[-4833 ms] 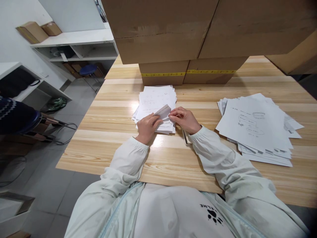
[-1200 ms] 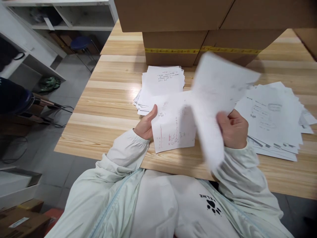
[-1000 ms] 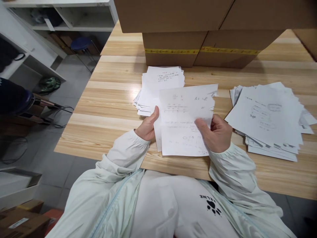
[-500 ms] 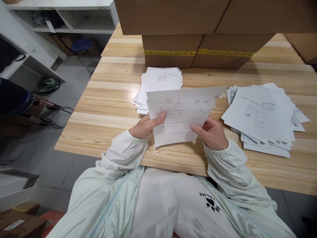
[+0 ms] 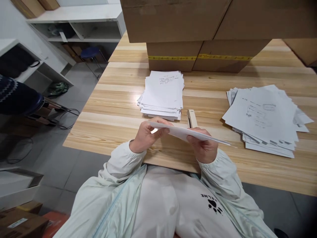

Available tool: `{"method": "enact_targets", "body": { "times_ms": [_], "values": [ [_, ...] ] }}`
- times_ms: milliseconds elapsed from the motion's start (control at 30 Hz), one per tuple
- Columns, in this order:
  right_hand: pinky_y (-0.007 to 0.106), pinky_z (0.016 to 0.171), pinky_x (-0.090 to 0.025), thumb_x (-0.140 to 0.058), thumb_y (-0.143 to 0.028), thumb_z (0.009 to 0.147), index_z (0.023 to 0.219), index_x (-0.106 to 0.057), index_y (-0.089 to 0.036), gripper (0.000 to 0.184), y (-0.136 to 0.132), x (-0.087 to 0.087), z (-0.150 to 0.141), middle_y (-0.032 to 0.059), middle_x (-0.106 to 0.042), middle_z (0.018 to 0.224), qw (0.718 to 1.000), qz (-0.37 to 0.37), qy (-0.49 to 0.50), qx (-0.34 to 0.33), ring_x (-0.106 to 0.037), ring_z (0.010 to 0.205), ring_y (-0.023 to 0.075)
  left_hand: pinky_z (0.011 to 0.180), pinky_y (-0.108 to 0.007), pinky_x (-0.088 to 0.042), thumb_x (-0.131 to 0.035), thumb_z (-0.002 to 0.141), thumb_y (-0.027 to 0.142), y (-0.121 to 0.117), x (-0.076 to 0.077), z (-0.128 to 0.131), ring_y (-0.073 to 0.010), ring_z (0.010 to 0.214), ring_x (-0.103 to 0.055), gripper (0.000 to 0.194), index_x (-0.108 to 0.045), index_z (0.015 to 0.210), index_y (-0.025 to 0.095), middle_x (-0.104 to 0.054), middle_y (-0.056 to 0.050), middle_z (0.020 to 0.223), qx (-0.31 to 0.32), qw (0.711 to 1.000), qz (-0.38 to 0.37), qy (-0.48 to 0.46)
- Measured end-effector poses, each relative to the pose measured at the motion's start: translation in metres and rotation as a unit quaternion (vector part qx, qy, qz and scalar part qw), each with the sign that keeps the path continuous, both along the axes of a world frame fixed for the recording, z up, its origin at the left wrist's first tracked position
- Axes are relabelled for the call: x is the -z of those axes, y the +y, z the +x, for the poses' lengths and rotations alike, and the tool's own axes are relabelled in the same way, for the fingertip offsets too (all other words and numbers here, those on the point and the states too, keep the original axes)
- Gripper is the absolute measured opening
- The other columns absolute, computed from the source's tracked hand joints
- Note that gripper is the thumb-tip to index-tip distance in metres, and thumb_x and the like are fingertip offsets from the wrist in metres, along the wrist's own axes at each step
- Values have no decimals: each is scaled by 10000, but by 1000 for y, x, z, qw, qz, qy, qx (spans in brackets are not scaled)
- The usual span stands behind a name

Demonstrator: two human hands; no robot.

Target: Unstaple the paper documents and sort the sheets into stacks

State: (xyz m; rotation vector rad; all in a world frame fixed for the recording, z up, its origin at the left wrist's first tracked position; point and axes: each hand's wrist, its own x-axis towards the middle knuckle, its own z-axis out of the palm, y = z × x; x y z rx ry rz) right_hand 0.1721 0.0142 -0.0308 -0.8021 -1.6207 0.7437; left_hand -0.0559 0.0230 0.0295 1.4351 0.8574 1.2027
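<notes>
Between my hands I hold some sheets of paper (image 5: 179, 132), seen almost edge-on above the table's front part. My left hand (image 5: 150, 134) is closed on their left end, thumb on the near side. On the right part, my right hand (image 5: 203, 144) grips them the same way. How many sheets there are I cannot tell. Just beyond them a beige stapler (image 5: 192, 118) lies on the table, its near end hidden by the paper. A neat stack of written sheets (image 5: 163, 91) lies past my left hand. A looser, fanned-out pile of papers (image 5: 262, 115) lies to the right.
Large cardboard boxes (image 5: 173, 49) with yellow tape stand stacked at the back of the wooden table (image 5: 99, 122). To the left are white shelves (image 5: 94, 13), a blue stool (image 5: 89, 52) and cables on the floor. A cardboard box (image 5: 22, 219) sits at lower left.
The sheets have tipped from facing me to nearly edge-on and come lower. Both hands have turned with them, keeping hold. The stapler, hidden behind the paper before, now shows.
</notes>
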Motion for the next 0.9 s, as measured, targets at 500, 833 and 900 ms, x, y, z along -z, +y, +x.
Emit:
{"method": "enact_targets", "body": {
  "times_ms": [500, 833, 900],
  "values": [
    [413, 770, -599, -767, -286, 763, 942, -750, -232, 188, -2, 17, 2, 40, -783, 927, 989, -59, 0, 139, -717, 827, 238, 807, -285, -500, -737, 819, 398, 2, 1, 16, -182, 924, -652, 252, -714, 969, 197, -709, -60, 996, -52, 999, 15, 1],
    [392, 734, -570, -703, -406, 819, 848, -728, -209, 201, -10, 3, 3, 53, -741, 792, 975, -38, -5, 217, -681, 747, 232, 791, -305, -522, -701, 837, 458, -4, -3, 28, -181, 856, -658, 282, -691, 926, 190, -727, -40, 911, -59, 998, -12, -11],
    [345, 637, -540, -669, -436, 844, 716, -680, -200, 269, -20, -11, 15, 31, -663, 636, 955, -36, -25, 292, -618, 618, 193, 777, -301, -533, -710, 833, 441, -7, -9, 39, -179, 853, -669, 281, -670, 969, 198, -730, -33, 914, -45, 998, -36, -41]
  ]
}}
